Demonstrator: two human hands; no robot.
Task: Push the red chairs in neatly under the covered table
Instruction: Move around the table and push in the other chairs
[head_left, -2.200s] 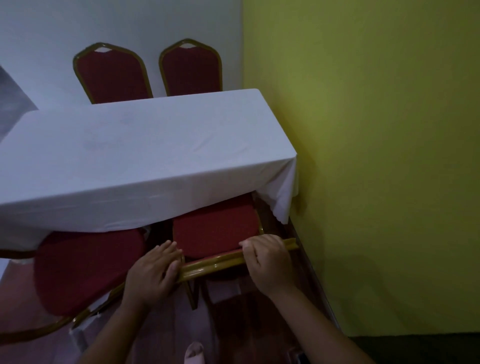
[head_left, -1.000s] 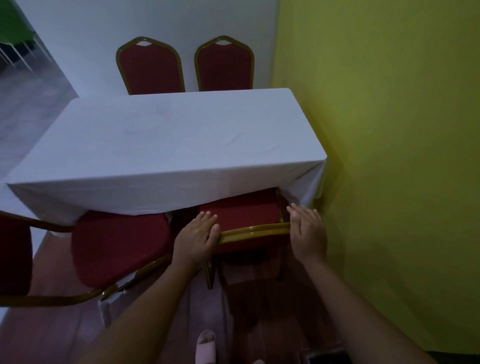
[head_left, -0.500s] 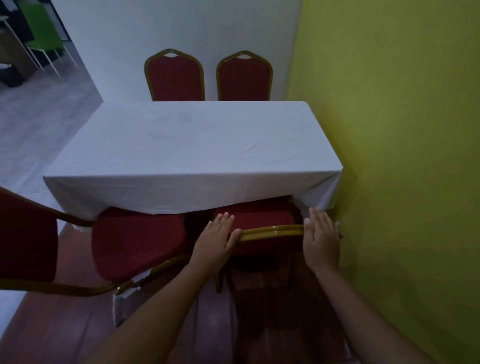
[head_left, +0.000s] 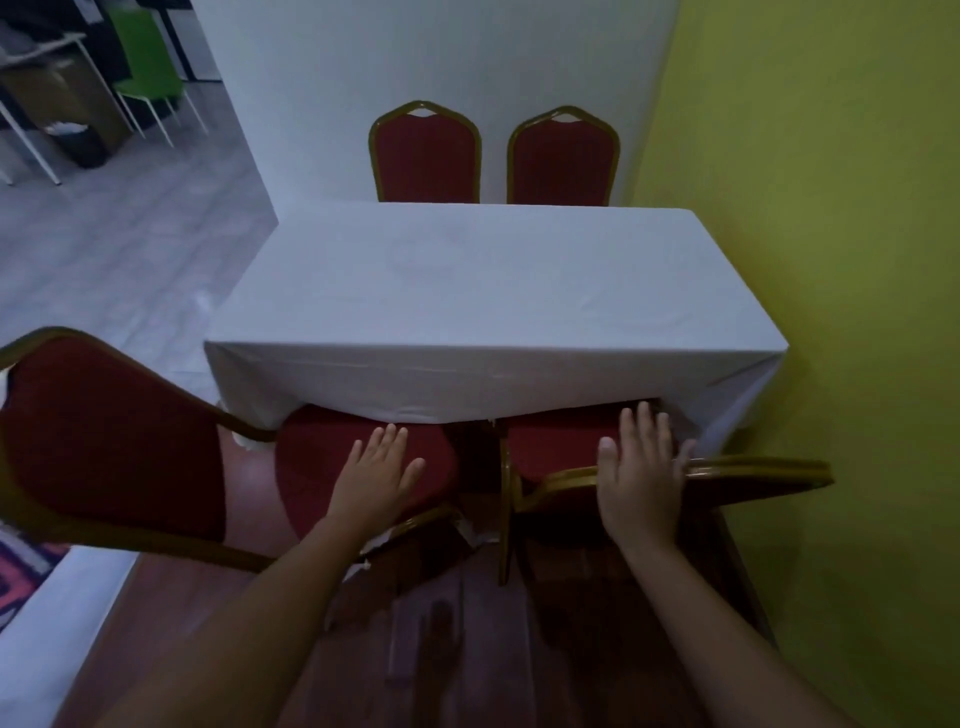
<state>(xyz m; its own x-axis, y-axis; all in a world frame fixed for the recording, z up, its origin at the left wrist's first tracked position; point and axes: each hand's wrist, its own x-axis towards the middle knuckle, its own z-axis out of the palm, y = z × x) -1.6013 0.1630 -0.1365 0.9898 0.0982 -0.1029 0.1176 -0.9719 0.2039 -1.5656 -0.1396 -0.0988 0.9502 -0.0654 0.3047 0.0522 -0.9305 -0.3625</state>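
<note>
— What is standing beyond the white wall (head_left: 467, 57)?
— A green chair (head_left: 148, 67) is sitting left of that wall, beside a pale-legged table (head_left: 39, 52); a yellow-green wall (head_left: 831, 234) is rising to its right.

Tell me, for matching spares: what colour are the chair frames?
Gold chair frames, clearest in the head view.

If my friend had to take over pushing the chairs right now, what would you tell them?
Left hand: open, flat over the near left chair seat, no grip.
Right hand: open, resting on the near right chair backrest top.
Near right chair: seat partly under the covered table, about square to it.
Near left chair: turned at an angle, seat mostly outside the cloth.
Far chairs: both tucked in.
Left to do: straighten and push in the near left chair, probably nudge the right one further.
</note>
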